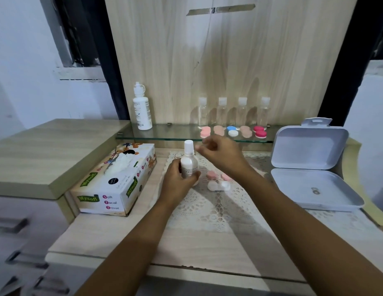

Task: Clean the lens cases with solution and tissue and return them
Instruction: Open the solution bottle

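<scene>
Centrally, a small white bottle [188, 164] is held upright over the lace mat [218, 208] by the left hand [177, 182], whose fingers and thumb are wrapped round its lower body. Its white cap is seated on top. The right hand [221, 153] is raised just beside the cap with its fingers curled and blurred, and whether anything is pinched by it cannot be told.

Behind the bottle, an opened white lens case [218, 186] is laid on the mat, close under the right forearm. Two pink caps [212, 174] are seen just beyond it, one partly covered by that forearm. To the left, a tissue box [113, 184] is set close beside the mat, with a tissue drawn up from its slot. To the right, a white plastic box [310, 182] is stood open, its lid tilted back.

Above the mat a glass shelf [165, 134] is fixed to the wooden back panel, and its front edge is partly covered by the raised right hand. A taller solution bottle [142, 107] is placed at the shelf's left end, and four clear bottles [222, 112] are lined along the panel. In front of these, five closed lens cases [231, 130] are arranged in a row: pink, peach, blue and white, peach, and red.
</scene>
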Tool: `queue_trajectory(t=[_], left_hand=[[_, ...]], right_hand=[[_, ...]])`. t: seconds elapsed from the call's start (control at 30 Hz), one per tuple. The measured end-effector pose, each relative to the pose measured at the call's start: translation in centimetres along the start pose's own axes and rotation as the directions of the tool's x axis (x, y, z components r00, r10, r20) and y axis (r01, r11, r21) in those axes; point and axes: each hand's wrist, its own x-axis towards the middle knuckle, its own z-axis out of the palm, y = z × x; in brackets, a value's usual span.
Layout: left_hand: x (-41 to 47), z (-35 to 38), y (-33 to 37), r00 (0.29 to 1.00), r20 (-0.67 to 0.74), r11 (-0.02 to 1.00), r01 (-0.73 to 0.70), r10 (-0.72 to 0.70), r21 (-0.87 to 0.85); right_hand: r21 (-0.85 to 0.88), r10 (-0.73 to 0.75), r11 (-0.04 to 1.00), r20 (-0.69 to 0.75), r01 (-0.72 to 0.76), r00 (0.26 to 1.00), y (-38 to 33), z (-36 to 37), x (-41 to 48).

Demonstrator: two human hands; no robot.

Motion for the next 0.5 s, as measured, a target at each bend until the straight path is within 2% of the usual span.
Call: queue_trajectory(t=[0.3, 0.5], left_hand=[[0.1, -0.1, -0.5, 1.0, 0.027, 0.999, 0.017, -0.016, -0.048], [0.1, -0.1, -0.4, 0.999, 0.031, 0.999, 0.01, -0.009, -0.039]], right_hand=[[-0.065, -0.05, 0.997, 0.032, 0.052, 0.998, -1.4, 3.1, 2.1], [-0.046, -0.074, 0.995, 0.233, 0.087, 0.97, -1.5, 1.7, 2.7]])
